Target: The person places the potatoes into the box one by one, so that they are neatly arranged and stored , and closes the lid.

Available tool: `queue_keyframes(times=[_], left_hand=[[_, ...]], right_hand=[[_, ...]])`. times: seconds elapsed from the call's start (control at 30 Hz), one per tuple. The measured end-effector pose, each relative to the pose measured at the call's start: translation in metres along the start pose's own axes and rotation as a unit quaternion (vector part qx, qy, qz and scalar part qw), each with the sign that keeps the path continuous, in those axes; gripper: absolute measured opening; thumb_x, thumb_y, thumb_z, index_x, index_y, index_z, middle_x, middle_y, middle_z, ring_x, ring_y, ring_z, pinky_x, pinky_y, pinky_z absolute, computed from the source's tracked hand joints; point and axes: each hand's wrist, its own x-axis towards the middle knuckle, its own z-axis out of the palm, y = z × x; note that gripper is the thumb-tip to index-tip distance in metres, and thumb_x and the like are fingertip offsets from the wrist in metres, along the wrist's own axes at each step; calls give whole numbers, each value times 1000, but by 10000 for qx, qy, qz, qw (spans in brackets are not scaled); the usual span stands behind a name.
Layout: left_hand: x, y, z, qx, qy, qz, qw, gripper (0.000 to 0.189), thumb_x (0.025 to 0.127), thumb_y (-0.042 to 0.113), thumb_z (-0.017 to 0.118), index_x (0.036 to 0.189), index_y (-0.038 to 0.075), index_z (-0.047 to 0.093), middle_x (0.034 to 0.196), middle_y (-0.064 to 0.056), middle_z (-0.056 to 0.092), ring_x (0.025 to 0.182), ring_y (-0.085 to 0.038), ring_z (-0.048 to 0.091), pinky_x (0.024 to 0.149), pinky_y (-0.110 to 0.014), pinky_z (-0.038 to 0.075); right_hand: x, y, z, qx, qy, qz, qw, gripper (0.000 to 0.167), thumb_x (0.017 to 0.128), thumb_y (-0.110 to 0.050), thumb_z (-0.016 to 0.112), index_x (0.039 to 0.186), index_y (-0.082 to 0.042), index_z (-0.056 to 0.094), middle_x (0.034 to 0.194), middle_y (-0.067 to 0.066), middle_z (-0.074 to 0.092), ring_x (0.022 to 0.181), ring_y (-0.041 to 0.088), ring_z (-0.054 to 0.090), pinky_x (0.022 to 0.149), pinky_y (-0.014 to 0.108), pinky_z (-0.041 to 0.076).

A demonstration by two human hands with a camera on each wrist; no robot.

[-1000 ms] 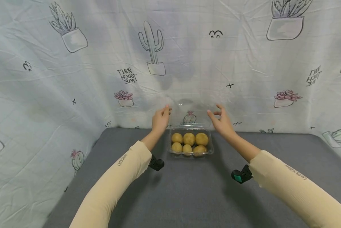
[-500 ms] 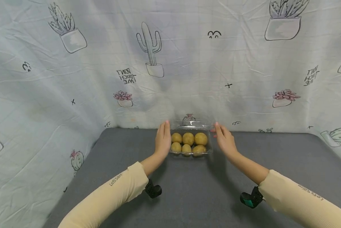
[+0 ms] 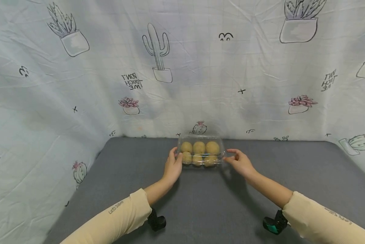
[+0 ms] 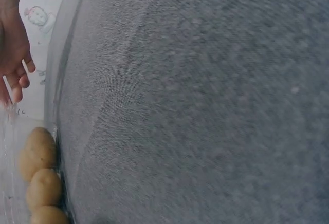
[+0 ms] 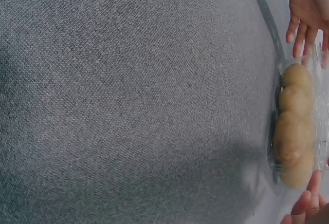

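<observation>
A clear plastic box (image 3: 200, 137) stands near the back edge of the table, its hinged lid lowered over the top. Through the plastic I see several potatoes (image 3: 212, 148), in two rows. My left hand (image 3: 172, 169) touches the box's left side, thumb toward the front corner and fingers extended along the side. At the opposite end, my right hand (image 3: 242, 165) has its thumb and forefinger spread at the lid's right edge. The right wrist view shows straight left fingers (image 5: 303, 36) against the plastic. Whether the lid is fully fastened cannot be made out.
The grey table (image 3: 200, 206) spreads in front of the box and to both sides. Right behind the box hangs a white curtain (image 3: 194, 98) printed with cacti. A black wrist device (image 3: 275, 223) hangs under each sleeve.
The raised lid has come down toward me over the potatoes. Both hands have moved from the lid's upper corners down and nearer, to the front sides of the box.
</observation>
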Motion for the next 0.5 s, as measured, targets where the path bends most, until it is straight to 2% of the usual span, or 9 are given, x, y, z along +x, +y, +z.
queue_keyframes(times=[0.13,0.23,0.37,0.5], left_hand=[[0,-6,-5,187,-189,-54,9996,49,100,26,34,143,5,24,131,-21,49,119,-39,45,98,-57,36],[1,-10,-9,465,-198,-42,9987,48,100,27,37,141,4,30,128,-22,52,118,-37,48,97,-54,38],[4,-15,-15,725,-207,-48,9971,41,98,31,42,126,2,48,110,-16,62,101,-31,58,86,-45,47],[7,-16,-18,614,-262,-120,9977,33,96,33,47,106,4,60,93,-10,65,82,-22,62,74,-35,50]], right_hand=[[1,3,-1,-41,-263,134,9996,48,93,-28,52,129,3,43,106,21,60,96,31,53,85,45,43],[5,5,-1,-70,-425,130,9990,41,94,-29,51,117,5,53,94,13,64,81,22,53,80,38,41],[9,8,-3,-189,-580,21,9981,37,94,-29,51,104,6,59,83,4,64,68,13,50,79,36,40],[11,9,-3,-171,-724,-72,9972,37,95,-27,48,103,7,60,81,3,64,64,12,50,78,35,42]])
